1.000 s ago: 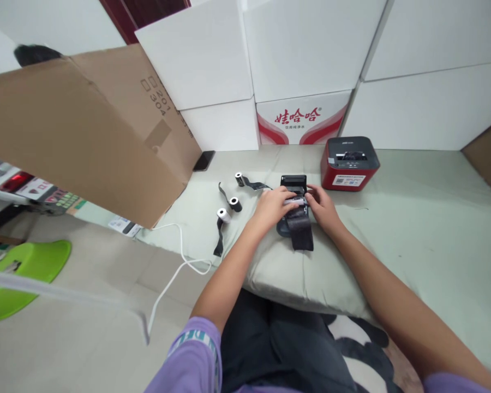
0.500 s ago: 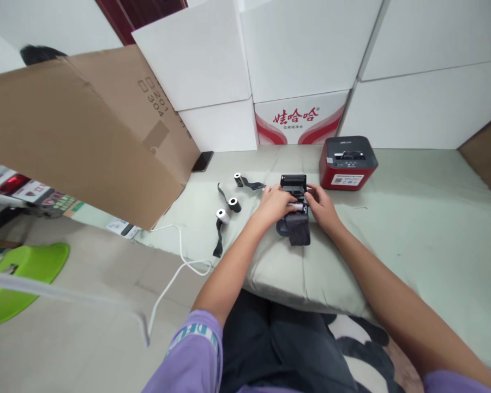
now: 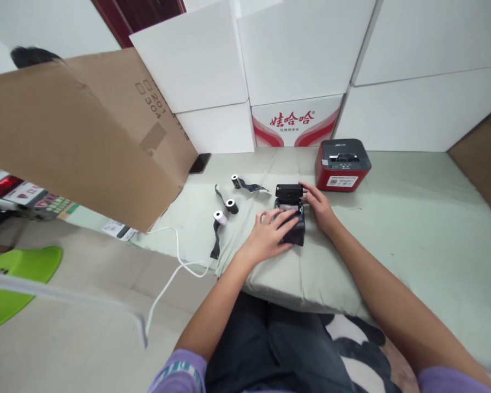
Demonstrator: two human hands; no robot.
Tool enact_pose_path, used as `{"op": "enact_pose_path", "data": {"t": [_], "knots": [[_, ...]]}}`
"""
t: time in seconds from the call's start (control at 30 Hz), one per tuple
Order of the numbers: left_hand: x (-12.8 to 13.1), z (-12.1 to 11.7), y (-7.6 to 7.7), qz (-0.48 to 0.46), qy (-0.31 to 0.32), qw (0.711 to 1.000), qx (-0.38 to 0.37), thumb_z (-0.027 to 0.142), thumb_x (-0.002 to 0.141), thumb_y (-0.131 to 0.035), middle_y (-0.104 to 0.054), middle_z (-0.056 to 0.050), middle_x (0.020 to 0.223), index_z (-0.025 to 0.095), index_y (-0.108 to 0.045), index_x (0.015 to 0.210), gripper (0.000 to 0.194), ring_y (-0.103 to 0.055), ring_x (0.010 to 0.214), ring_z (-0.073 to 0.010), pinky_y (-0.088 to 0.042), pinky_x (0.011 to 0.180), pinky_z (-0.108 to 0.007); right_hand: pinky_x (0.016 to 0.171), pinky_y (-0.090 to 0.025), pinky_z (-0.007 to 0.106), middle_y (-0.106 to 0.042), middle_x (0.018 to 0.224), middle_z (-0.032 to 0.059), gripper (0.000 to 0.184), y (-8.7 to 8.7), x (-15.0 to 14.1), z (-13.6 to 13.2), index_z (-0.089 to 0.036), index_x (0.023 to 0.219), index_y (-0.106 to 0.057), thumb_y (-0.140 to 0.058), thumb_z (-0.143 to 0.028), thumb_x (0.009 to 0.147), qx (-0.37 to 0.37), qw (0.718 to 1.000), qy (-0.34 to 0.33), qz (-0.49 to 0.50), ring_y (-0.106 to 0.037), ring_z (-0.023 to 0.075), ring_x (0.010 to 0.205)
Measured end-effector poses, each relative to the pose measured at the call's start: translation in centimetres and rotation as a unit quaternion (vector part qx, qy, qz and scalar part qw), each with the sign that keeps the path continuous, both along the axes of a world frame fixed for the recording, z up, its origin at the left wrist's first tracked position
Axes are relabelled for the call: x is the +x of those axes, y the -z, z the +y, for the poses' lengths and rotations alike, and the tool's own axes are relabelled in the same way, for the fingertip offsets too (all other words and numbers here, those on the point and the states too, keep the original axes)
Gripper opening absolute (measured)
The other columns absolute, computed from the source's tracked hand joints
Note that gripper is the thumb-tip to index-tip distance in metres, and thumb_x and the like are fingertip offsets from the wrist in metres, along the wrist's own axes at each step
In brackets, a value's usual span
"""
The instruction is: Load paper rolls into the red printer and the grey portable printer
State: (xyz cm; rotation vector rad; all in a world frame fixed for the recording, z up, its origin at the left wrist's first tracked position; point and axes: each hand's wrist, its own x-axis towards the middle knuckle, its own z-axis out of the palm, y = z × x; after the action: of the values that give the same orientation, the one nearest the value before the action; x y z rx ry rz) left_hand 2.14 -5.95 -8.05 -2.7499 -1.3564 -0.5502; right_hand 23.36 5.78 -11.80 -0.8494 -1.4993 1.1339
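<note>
A small black printer (image 3: 289, 205) rests on the green-covered surface with its lid (image 3: 289, 191) raised. A pale paper roll (image 3: 288, 207) shows partly inside it, and a dark strip (image 3: 298, 236) hangs over its front. My left hand (image 3: 272, 233) lies across the printer's front with fingers spread, hiding much of the strip. At the printer's right side, my right hand (image 3: 318, 206) grips the edge by the raised lid. To the left lie a white roll (image 3: 220, 218), a black roll (image 3: 231, 206) and another roll (image 3: 235, 182), each with a dark tail.
A red and black box-shaped machine (image 3: 342, 165) stands behind my right hand. White boxes (image 3: 294, 54) line the back, and a brown cardboard panel (image 3: 94, 125) leans at left. A phone (image 3: 200, 162) lies by it. A white cable (image 3: 179, 245) runs over the front edge.
My left hand has moved from the roll inside the printer down onto its front, fingers spreading over the dark strip. My right hand stays at the printer's right side, now nearer the lid.
</note>
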Motion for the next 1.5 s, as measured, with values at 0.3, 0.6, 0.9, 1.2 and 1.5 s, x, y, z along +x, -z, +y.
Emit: {"op": "enact_pose_path", "data": {"t": [0.3,0.6,0.9,1.2,1.5], "knots": [[-0.2,0.7,0.7,-0.291,-0.019,0.956,-0.033,0.052,0.097,-0.056,-0.056,-0.010,0.150,0.028,-0.068,0.132,0.045,-0.046,0.138,-0.0314,-0.033,0.116,-0.050,0.108,-0.046,0.046,-0.065,0.128,0.0068,0.037,-0.1,-0.1,-0.3,-0.026,0.114,-0.070,-0.067,-0.026,0.077,0.036,0.995,-0.067,-0.056,-0.060,0.0287,0.125],[1.2,6.6,2.5,-0.626,-0.143,0.685,-0.344,0.017,0.082,-0.074,-0.054,-0.018,0.154,0.013,-0.059,0.138,0.058,-0.051,0.145,-0.0275,-0.038,0.123,-0.040,0.118,-0.038,0.048,-0.066,0.133,0.0049,0.047,-0.9,-0.2,-0.9,-0.027,0.124,-0.065,-0.061,-0.025,0.077,-0.010,0.993,-0.095,-0.070,-0.057,0.0282,0.132],[1.0,5.9,2.3,-0.633,-0.140,0.686,-0.332,0.015,0.083,-0.075,-0.059,-0.016,0.150,0.012,-0.063,0.137,0.055,-0.053,0.144,-0.0278,-0.036,0.125,-0.042,0.117,-0.040,0.048,-0.060,0.137,0.0053,0.050,-0.7,-0.9,-1.7,-0.030,0.132,-0.058,-0.056,-0.025,0.082,0.013,0.991,-0.074,-0.107,-0.054,0.0271,0.131],[1.3,5.3,3.8,-0.507,-0.165,0.816,-0.225,0.020,0.095,-0.052,-0.064,-0.006,0.146,0.019,-0.065,0.139,0.046,-0.055,0.142,-0.0231,-0.036,0.125,-0.038,0.111,-0.041,0.059,-0.055,0.140,0.0202,0.072,-0.1,2.1,-4.5,-0.016,0.147,-0.048,-0.056,-0.040,0.080,0.014,0.906,0.012,-0.423,-0.050,0.0420,0.131],[1.1,5.4,4.1,-0.510,-0.136,0.816,-0.236,0.024,0.094,-0.052,-0.061,-0.004,0.149,0.022,-0.064,0.141,0.048,-0.054,0.142,-0.0235,-0.035,0.125,-0.039,0.105,-0.034,0.068,-0.049,0.140,0.0334,0.106,-0.2,-3.3,-10.1,-0.006,0.153,-0.029,-0.073,-0.058,0.073,0.016,0.882,0.176,-0.437,-0.043,0.0532,0.127]]}}
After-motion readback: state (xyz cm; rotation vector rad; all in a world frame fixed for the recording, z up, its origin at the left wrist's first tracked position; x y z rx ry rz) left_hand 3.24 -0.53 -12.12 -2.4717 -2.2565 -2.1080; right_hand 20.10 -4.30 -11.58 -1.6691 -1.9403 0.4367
